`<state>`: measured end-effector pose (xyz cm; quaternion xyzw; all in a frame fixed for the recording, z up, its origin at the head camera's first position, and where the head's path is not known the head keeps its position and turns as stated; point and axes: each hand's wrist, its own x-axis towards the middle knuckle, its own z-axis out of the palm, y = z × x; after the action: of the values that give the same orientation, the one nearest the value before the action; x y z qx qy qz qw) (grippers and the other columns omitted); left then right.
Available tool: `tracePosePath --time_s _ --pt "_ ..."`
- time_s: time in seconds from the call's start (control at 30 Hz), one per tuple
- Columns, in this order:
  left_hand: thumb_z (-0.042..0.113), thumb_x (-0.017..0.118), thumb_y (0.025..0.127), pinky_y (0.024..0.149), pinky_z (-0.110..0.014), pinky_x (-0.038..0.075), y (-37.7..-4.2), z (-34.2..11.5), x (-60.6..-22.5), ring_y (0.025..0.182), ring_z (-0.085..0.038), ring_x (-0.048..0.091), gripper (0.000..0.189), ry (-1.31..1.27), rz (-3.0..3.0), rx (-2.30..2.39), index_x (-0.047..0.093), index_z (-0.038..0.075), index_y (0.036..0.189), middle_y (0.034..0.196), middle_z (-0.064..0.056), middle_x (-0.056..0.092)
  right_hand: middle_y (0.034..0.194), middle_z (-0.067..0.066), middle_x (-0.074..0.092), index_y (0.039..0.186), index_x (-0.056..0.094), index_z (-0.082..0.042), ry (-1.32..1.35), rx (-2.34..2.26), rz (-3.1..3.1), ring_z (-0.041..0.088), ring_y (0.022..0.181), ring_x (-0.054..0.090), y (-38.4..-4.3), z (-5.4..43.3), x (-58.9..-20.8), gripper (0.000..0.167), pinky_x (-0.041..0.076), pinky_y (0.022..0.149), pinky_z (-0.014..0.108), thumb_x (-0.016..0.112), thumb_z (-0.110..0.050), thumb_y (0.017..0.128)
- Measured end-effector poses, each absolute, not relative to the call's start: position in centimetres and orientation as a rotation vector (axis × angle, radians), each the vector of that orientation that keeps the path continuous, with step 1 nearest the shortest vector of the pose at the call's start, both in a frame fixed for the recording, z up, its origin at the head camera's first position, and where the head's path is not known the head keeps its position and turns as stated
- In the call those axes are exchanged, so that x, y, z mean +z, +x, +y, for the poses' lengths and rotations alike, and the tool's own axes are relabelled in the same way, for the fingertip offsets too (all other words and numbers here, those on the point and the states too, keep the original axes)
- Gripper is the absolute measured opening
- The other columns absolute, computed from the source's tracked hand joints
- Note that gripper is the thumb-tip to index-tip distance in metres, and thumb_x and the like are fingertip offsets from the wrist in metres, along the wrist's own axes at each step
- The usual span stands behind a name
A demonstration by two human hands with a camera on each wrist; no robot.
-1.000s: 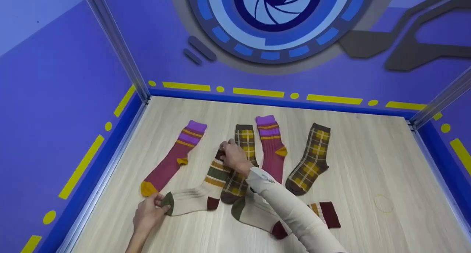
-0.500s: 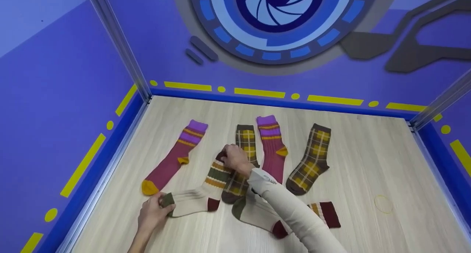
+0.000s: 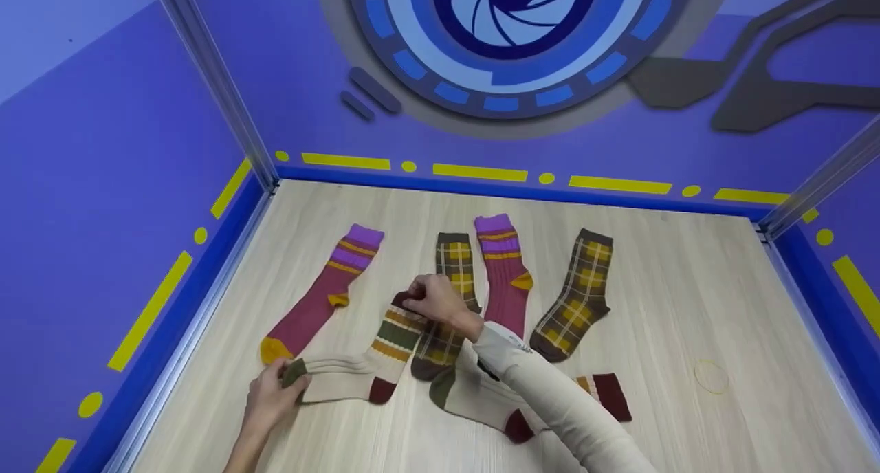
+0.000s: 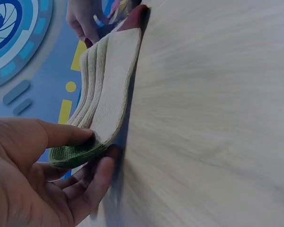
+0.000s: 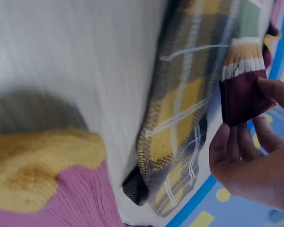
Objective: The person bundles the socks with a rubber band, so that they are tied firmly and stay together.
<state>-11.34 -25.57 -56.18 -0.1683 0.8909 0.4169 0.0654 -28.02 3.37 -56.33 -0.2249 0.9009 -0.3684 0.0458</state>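
A cream sock (image 3: 344, 380) with a green toe, maroon heel and striped leg stretches between my two hands. My left hand (image 3: 271, 394) pinches its green toe between thumb and fingers; the left wrist view shows the toe (image 4: 80, 153) raised off the table. With my right hand (image 3: 440, 300) I pinch the maroon cuff (image 5: 244, 97) at the other end. Under the right hand lies a brown and yellow plaid sock (image 3: 454, 260), partly covered by it. A matching cream sock (image 3: 474, 401) lies under my right forearm, its middle hidden by the sleeve.
A maroon and purple sock (image 3: 316, 301) lies at the left, its mate (image 3: 505, 287) right of centre. A second plaid sock (image 3: 574, 294) is further right. A thin yellow rubber band (image 3: 711, 377) lies on the wooden table (image 3: 687, 287). Blue panels (image 3: 124, 205) wall in the table.
Both hands, still pinching the cream sock at toe and cuff, have shifted slightly left with it. The right hand and the cuff have also come a little toward the near edge.
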Motion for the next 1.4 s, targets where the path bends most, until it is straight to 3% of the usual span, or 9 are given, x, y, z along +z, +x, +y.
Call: tracePosePath --time_s 0.13,0.3,0.4,0.53,0.67,0.77,1.03,1.23,1.4 --pt "0.012 0.062 0.098 0.096 -0.054 0.047 -11.2 -26.0 -55.7 0.119 -0.043 0.059 0.029 -0.533 2.633 1.379 0.055 -0.004 0.121 0.129 -0.033 0.061 0.087 0.017 0.074 0.094 0.071 0.002 -0.669 -1.346 2.573 0.008 0.073 0.058 -27.7 3.9 -55.6 0.016 0.048 0.065 0.021 0.078 -0.012 0.089" --pt "0.013 0.058 0.102 0.089 -0.034 0.051 -11.7 -26.2 -54.8 0.125 -0.042 0.058 0.033 -0.574 2.610 1.530 0.052 -0.003 0.130 0.137 -0.033 0.058 0.088 0.020 0.071 0.102 0.070 0.004 -0.618 -1.481 2.479 0.005 0.071 0.055 -27.3 4.7 -54.5 0.018 0.043 0.060 0.016 0.075 -0.009 0.091" --pt "0.016 0.057 0.103 0.084 -0.018 0.047 -12.0 -26.0 -54.3 0.126 -0.037 0.058 0.034 -0.603 2.607 1.606 0.052 0.000 0.132 0.140 -0.030 0.057 0.090 0.021 0.071 0.106 0.071 0.004 -0.618 -1.522 2.476 0.007 0.073 0.057 -27.1 5.4 -53.9 0.019 0.045 0.062 0.017 0.075 -0.008 0.091" --pt "0.020 0.057 0.104 0.081 -0.009 0.044 -12.2 -25.6 -53.6 0.121 -0.021 0.060 0.034 -0.644 2.607 1.686 0.054 0.003 0.133 0.142 -0.026 0.058 0.097 0.022 0.072 0.109 0.071 0.004 -0.617 -1.548 2.494 0.016 0.081 0.064 -26.9 6.4 -52.9 0.020 0.049 0.068 0.020 0.074 -0.006 0.092" --pt "0.019 0.058 0.104 0.075 -0.016 0.051 -12.4 -24.9 -53.1 0.097 -0.005 0.060 0.030 -0.656 2.596 1.767 0.056 0.005 0.130 0.133 -0.022 0.063 0.104 0.022 0.073 0.111 0.071 0.004 -0.601 -1.557 2.530 0.027 0.091 0.068 -26.9 7.7 -52.3 0.020 0.056 0.077 0.028 0.072 -0.005 0.093" --pt "0.017 0.059 0.103 0.071 -0.022 0.054 -12.5 -24.3 -52.8 0.086 -0.001 0.058 0.028 -0.655 2.584 1.816 0.058 0.005 0.129 0.125 -0.017 0.065 0.108 0.021 0.074 0.113 0.072 0.003 -0.571 -1.541 2.560 0.029 0.094 0.069 -26.8 8.9 -51.9 0.020 0.057 0.080 0.033 0.071 -0.005 0.094" --pt "0.016 0.063 0.102 0.071 -0.025 0.059 -12.7 -23.0 -52.6 0.087 -0.003 0.063 0.033 -0.560 2.468 1.977 0.055 0.001 0.130 0.115 -0.009 0.064 0.112 0.022 0.074 0.115 0.072 0.005 -0.641 -1.528 2.595 0.034 0.093 0.073 -26.5 12.8 -51.1 0.023 0.060 0.078 0.034 0.071 -0.004 0.094" --pt "0.008 0.062 0.101 0.070 -0.028 0.061 -13.2 -21.5 -52.5 0.084 -0.009 0.066 0.031 -0.463 2.381 2.038 0.056 -0.003 0.129 0.113 -0.013 0.063 0.102 0.023 0.074 0.111 0.072 0.007 -0.636 -1.490 2.636 0.028 0.088 0.071 -26.1 15.8 -51.1 0.022 0.054 0.077 0.023 0.073 -0.004 0.092" --pt "0.007 0.062 0.101 0.070 -0.028 0.061 -13.8 -20.1 -52.4 0.086 -0.014 0.066 0.028 -0.438 2.378 2.005 0.060 0.000 0.128 0.120 -0.019 0.063 0.106 0.023 0.073 0.113 0.071 0.006 -0.558 -1.467 2.639 0.022 0.090 0.069 -26.0 17.6 -51.0 0.022 0.052 0.077 0.019 0.072 -0.005 0.093"
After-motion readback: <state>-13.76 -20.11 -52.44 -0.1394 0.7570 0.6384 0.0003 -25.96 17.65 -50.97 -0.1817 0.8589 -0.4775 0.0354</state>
